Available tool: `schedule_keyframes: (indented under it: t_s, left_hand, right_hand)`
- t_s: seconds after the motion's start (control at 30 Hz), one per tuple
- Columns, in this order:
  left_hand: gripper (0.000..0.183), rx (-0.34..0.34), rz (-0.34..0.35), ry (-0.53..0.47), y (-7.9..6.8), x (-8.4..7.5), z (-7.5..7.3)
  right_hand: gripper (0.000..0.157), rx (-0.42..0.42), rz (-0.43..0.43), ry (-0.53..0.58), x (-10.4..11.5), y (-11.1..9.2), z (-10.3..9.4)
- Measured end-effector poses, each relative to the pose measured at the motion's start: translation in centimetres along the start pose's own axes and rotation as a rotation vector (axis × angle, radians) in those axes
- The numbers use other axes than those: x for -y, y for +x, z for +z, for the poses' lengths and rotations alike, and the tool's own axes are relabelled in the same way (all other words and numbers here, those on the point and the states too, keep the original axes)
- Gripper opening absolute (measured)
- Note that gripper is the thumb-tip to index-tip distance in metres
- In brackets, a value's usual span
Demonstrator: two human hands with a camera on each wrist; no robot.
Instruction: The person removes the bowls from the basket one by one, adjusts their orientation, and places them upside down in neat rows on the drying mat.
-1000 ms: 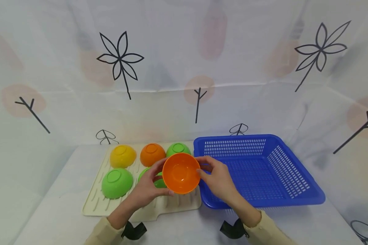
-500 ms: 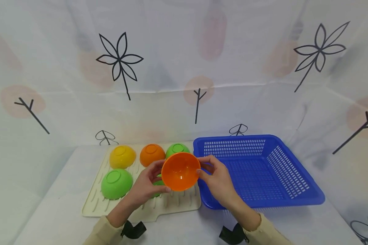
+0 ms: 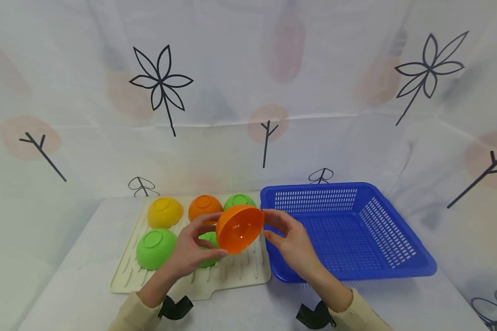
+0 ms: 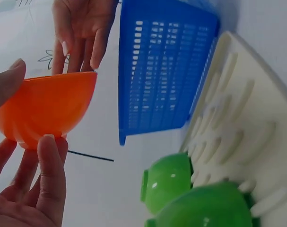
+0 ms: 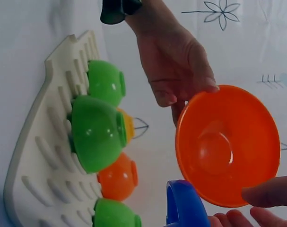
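An orange bowl [image 3: 239, 230] is held up above the table, tilted so its hollow inside shows in the head view. My left hand [image 3: 190, 243] grips it from the left; the left wrist view has the thumb at its rim and the fingers [image 4: 51, 175] under its base. Close by the bowl's right edge is my right hand [image 3: 294, 241], fingers loosely bent and the thumb apart from the rim. Behind the left hand, a green bowl [image 3: 209, 262] sits upside down on a cream drying mat [image 3: 242, 276], partly hidden.
More upturned bowls stand on the mat: a yellow bowl [image 3: 164, 212], an orange one [image 3: 204, 207], a green one [image 3: 239, 200] at the back and a larger green one [image 3: 155, 249] in front. A blue plastic basket [image 3: 314, 200] stands right of the mat, against its edge.
The bowl has turned from facing the camera to a tilt and shifted slightly left with my left hand. My right fingers have come away from its rim.
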State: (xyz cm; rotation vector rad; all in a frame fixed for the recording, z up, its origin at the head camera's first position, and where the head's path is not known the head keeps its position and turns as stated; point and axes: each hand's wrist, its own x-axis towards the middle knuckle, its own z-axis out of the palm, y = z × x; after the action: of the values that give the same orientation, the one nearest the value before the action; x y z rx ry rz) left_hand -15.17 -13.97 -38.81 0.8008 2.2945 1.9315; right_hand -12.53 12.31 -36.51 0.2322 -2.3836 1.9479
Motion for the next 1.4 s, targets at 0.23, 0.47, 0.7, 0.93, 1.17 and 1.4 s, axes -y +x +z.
schedule_keyframes:
  t_s: [0.23,0.47,0.7,0.93,1.17,1.4]
  left_hand:
    - [0.076,-0.059,0.104,0.225,-0.2,-0.1,-0.8]
    - [0.075,-0.058,0.205,0.426,-0.4,0.0,-1.3]
    - [0.072,-0.005,0.228,0.479,-0.6,-0.2,-1.0]
    - [0.075,-0.007,0.261,0.453,-0.6,-0.1,-0.7]
    - [0.084,-0.04,0.335,0.362,-0.4,-0.2,-0.6]
    - [0.091,-0.003,0.284,0.229,-0.5,-0.3,-0.2]
  right_hand:
    - [0.044,0.022,0.02,0.011,0.4,-0.2,0.2]
    - [0.049,0.017,0.025,0.002,0.5,-0.4,1.3]
    - [0.05,0.032,0.024,-0.037,0.0,-0.3,1.8]
    - [0.05,0.054,0.017,-0.032,-0.3,-0.3,1.9]
    - [0.045,0.035,0.02,0.017,-0.1,-0.5,2.0]
    - [0.041,0.04,0.023,0.117,0.0,-0.7,2.1]
